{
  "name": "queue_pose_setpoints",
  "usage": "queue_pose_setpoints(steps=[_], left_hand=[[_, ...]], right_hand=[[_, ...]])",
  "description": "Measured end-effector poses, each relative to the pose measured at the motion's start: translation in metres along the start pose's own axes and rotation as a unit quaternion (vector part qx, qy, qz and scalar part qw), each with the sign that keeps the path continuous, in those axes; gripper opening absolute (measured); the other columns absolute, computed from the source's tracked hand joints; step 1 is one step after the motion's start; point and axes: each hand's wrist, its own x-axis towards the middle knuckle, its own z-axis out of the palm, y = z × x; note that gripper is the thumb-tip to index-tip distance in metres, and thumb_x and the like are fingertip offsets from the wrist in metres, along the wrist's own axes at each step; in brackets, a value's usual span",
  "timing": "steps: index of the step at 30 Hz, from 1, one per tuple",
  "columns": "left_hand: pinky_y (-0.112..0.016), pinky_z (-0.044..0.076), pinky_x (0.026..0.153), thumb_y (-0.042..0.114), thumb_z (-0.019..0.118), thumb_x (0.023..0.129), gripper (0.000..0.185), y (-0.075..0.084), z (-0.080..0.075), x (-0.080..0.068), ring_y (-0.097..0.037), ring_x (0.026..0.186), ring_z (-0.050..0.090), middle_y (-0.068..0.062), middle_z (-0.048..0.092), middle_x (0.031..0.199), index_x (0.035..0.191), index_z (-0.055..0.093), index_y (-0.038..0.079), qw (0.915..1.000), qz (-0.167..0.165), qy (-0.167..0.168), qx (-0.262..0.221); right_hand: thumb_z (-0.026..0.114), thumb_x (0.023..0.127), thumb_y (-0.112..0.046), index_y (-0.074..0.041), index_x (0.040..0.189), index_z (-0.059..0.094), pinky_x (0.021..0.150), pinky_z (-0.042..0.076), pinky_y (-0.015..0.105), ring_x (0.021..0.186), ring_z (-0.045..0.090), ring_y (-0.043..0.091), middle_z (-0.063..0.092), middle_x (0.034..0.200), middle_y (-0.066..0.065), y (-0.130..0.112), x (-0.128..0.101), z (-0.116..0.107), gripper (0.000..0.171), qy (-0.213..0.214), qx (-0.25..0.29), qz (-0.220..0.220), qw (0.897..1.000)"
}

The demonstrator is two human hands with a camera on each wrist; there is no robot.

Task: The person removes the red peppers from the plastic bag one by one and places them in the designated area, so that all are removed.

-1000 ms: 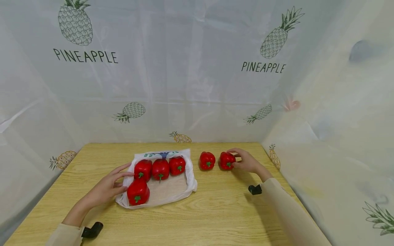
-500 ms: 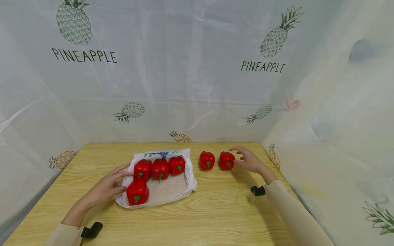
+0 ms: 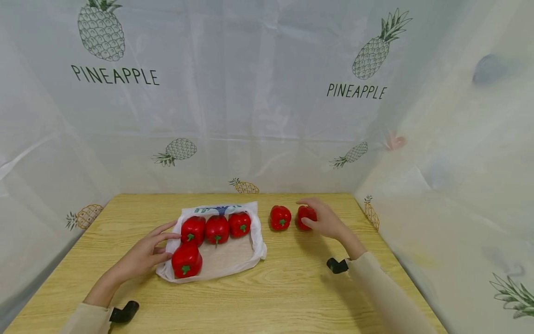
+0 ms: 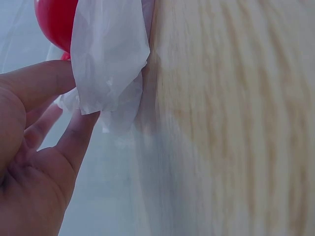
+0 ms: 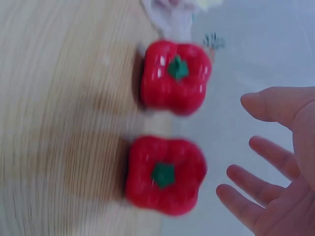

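Several red bell peppers with green stems sit in a tray lined with a white plastic bag (image 3: pixel 262 246); the nearest pepper (image 3: pixel 187 262) is at its front left. My left hand (image 3: pixel 143 255) rests against the bag's left side, fingers spread; in the left wrist view, fingertips touch the white plastic (image 4: pixel 106 59). Two more peppers stand on the table to the tray's right: an inner pepper (image 3: pixel 280 218) and an outer pepper (image 5: pixel 166 175). My right hand (image 3: pixel 327 222) hovers over the outer one, partly covering it, with spread fingers holding nothing; the right wrist view shows a gap between them.
The wooden table (image 3: pixel 267 297) ends at a pale curtain (image 3: pixel 258 102) printed with pineapples, which also runs along both sides. A black wrist piece (image 3: pixel 337 266) sits under the right forearm, another wrist piece (image 3: pixel 125 312) by the left.
The right hand's fingers drew away from the outer pepper, then the hand moved left and over it. Both loose peppers stay in place. The left hand and tray look unmoved.
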Motion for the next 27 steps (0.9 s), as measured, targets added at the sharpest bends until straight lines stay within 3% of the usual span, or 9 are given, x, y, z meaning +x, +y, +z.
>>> queue_pose_setpoints(steps=[4, 6, 11, 18, 27], left_hand=[[-0.021, 0.06, 0.086, -0.003, 0.083, 0.087, 0.05, 0.001, -0.001, 0.001, -0.037, 0.135, 0.051, -0.026, 0.035, 0.167, 0.134, 0.069, 0.007, 1.0, -0.004, -0.004, 0.004], [-0.02, 0.06, 0.086, -0.003, 0.083, 0.087, 0.051, 0.002, -0.001, 0.001, -0.046, 0.134, 0.049, -0.026, 0.034, 0.167, 0.135, 0.068, 0.007, 1.0, -0.007, -0.007, 0.0], [-0.021, 0.06, 0.086, -0.004, 0.083, 0.087, 0.051, 0.002, -0.001, 0.001, -0.049, 0.133, 0.048, -0.027, 0.034, 0.166, 0.134, 0.068, 0.006, 1.0, -0.006, -0.005, -0.002], [-0.021, 0.06, 0.088, -0.003, 0.082, 0.088, 0.048, 0.002, -0.001, 0.001, -0.05, 0.136, 0.046, -0.025, 0.034, 0.167, 0.133, 0.069, 0.005, 0.9999, -0.01, -0.004, -0.004], [-0.019, 0.059, 0.089, -0.003, 0.082, 0.088, 0.049, 0.001, -0.001, 0.001, -0.051, 0.14, 0.042, -0.024, 0.033, 0.168, 0.134, 0.069, 0.007, 0.9997, -0.02, -0.007, -0.013]], right_hand=[[0.079, 0.095, -0.007, -0.009, 0.144, 0.062, 0.111, 0.05, 0.059, 0.136, 0.056, 0.037, 0.061, 0.148, 0.013, -0.016, 0.004, 0.011, 0.052, 0.003, -0.01, 0.0, 1.0], [0.08, 0.094, -0.006, -0.008, 0.143, 0.062, 0.111, 0.05, 0.059, 0.135, 0.057, 0.037, 0.061, 0.147, 0.013, -0.023, 0.005, 0.016, 0.052, 0.005, -0.007, -0.001, 1.0], [0.082, 0.093, -0.006, -0.005, 0.143, 0.063, 0.108, 0.053, 0.056, 0.126, 0.061, 0.034, 0.062, 0.145, 0.013, -0.037, 0.009, 0.026, 0.053, 0.009, 0.007, -0.005, 1.0], [0.08, 0.095, -0.011, -0.008, 0.146, 0.061, 0.108, 0.053, 0.056, 0.137, 0.055, 0.034, 0.058, 0.15, 0.012, -0.055, 0.011, 0.034, 0.054, -0.001, 0.023, 0.001, 1.0], [0.082, 0.095, -0.013, -0.012, 0.144, 0.061, 0.108, 0.054, 0.05, 0.137, 0.057, 0.031, 0.059, 0.149, 0.009, -0.075, 0.015, 0.049, 0.053, 0.0, 0.02, 0.001, 1.0]])
